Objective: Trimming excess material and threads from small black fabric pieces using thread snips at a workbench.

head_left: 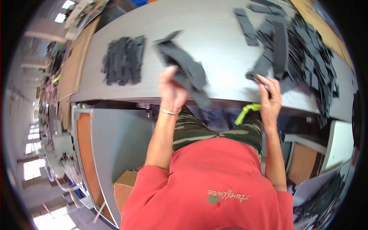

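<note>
Dark grey strips (pixel 184 69) look like matt felt/cloth; table (pixel 214 38) smooth pale grey laminate, slight sheen

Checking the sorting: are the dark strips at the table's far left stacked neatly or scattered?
Stacked: the dark strips lie side by side in one compact pile, apart from both hands.

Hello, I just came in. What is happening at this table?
A person in a red shirt stands at a grey table and handles dark grey fabric strips. The left hand holds up a bunch of strips above the table edge. The right hand grips a strip at the edge of a big loose pile on the right. A smaller, neat stack lies on the left of the table.
</note>
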`<act>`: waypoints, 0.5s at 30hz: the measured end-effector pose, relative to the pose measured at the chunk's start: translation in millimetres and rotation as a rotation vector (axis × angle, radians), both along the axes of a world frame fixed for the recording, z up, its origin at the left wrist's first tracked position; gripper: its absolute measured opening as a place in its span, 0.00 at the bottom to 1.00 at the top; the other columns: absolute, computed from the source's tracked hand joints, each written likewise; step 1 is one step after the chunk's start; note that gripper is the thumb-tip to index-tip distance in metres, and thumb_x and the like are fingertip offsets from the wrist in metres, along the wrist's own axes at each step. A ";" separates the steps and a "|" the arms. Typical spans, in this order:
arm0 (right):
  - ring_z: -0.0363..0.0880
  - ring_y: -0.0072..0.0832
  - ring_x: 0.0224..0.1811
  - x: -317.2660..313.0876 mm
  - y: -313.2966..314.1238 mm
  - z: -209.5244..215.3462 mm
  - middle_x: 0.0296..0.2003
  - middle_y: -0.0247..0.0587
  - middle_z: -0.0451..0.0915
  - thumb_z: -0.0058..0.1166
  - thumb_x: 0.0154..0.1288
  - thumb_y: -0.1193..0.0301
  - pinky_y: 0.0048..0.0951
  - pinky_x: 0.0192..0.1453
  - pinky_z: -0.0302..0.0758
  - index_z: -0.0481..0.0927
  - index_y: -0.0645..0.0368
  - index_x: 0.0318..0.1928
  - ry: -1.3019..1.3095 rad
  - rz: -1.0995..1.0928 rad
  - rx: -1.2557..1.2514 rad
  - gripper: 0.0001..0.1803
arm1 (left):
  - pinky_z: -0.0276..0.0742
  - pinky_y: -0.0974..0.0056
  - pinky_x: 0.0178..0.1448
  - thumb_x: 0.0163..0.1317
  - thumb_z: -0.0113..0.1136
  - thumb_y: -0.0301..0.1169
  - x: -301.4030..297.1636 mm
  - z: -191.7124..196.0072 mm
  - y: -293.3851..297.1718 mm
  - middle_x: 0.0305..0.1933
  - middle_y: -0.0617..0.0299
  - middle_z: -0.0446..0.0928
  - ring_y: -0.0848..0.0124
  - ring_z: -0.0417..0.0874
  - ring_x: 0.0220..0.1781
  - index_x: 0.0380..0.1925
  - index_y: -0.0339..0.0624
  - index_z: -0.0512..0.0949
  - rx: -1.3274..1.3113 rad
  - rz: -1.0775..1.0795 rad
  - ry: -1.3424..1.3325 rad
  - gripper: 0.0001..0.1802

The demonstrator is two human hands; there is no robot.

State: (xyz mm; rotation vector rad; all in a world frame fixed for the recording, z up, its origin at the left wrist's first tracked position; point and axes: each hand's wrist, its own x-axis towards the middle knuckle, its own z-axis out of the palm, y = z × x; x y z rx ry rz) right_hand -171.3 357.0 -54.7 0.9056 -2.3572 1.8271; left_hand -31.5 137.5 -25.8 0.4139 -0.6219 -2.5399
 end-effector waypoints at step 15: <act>0.77 0.39 0.39 -4.2 -3.8 -35.4 0.38 0.38 0.74 0.57 0.59 0.71 0.36 0.40 0.73 0.82 0.49 0.43 0.321 -0.097 0.427 0.10 | 0.73 0.53 0.57 0.54 0.62 0.46 48.8 53.9 -223.3 0.62 0.47 0.65 0.50 0.75 0.55 0.59 0.45 0.71 -1.812 0.649 -1.349 0.33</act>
